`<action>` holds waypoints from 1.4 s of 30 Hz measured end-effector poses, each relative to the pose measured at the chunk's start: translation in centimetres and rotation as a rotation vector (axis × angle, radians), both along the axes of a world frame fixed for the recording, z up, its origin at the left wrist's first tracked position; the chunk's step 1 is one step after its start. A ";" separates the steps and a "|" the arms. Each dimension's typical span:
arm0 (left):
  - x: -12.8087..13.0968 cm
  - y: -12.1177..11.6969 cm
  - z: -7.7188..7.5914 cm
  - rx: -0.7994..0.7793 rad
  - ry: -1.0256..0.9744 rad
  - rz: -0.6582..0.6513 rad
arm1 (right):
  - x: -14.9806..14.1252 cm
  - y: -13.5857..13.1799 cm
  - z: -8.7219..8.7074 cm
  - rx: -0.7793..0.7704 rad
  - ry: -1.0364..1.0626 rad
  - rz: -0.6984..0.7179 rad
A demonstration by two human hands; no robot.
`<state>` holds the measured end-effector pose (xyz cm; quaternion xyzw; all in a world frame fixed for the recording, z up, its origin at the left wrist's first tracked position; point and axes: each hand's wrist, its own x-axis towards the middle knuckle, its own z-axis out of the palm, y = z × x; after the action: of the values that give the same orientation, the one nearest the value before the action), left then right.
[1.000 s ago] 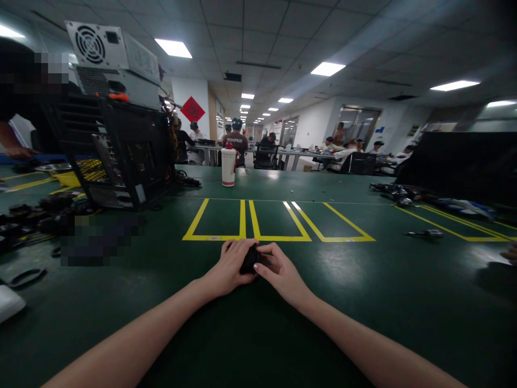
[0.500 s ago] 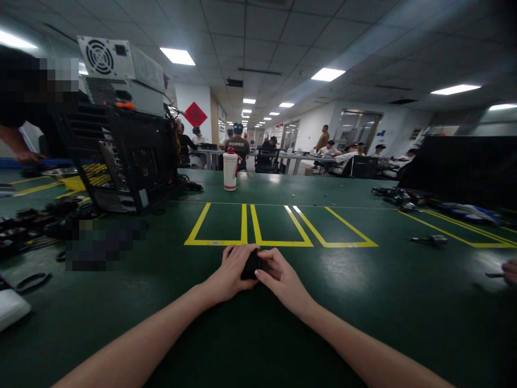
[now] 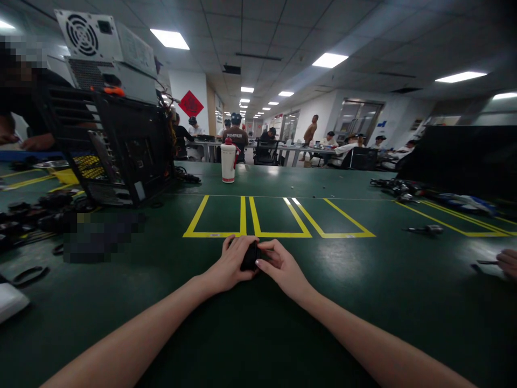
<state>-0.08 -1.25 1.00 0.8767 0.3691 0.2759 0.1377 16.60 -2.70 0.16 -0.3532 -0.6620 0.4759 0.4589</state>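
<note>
A small black rounded object [image 3: 249, 256] is between my two hands, low over the green table [image 3: 258, 328]; its kind is not clear. My left hand [image 3: 232, 263] is wrapped round its left side and top, covering much of it. From the right, my right hand [image 3: 281, 268] grips its edge with thumb and fingertips. Just beyond the hands, yellow tape outlines [image 3: 277, 235] mark the table top.
A black computer case [image 3: 117, 145] with power supplies [image 3: 109, 43] on top stands at left, dark cables [image 3: 44, 221] before it. A white cup [image 3: 228, 164] stands farther back. At right lie a dark metal part [image 3: 430, 230] and another person's hand [image 3: 508, 262].
The whole view has tilted slightly, so things sit a little higher in the picture. Both hands keep their hold on the black object. At left, a co-worker's hands have shifted.
</note>
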 end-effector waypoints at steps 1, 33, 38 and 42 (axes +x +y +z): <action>0.0 0.0 0.0 -0.003 0.002 0.001 | 0.0 0.0 0.0 -0.008 0.000 0.001; 0.0 0.8 -1.4 0.048 0.027 -0.011 | 0.0 0.5 -0.9 0.036 -0.054 -0.064; -0.1 0.8 -1.5 0.055 0.013 -0.022 | 0.2 0.4 -1.0 0.022 -0.085 -0.013; -0.1 0.9 -1.6 0.056 0.003 -0.021 | 0.1 0.2 -1.0 0.074 -0.074 0.019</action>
<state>-0.20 -0.39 -0.57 0.8846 0.3519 0.2834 0.1153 16.71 -2.53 -0.83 -0.3470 -0.6991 0.4418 0.4423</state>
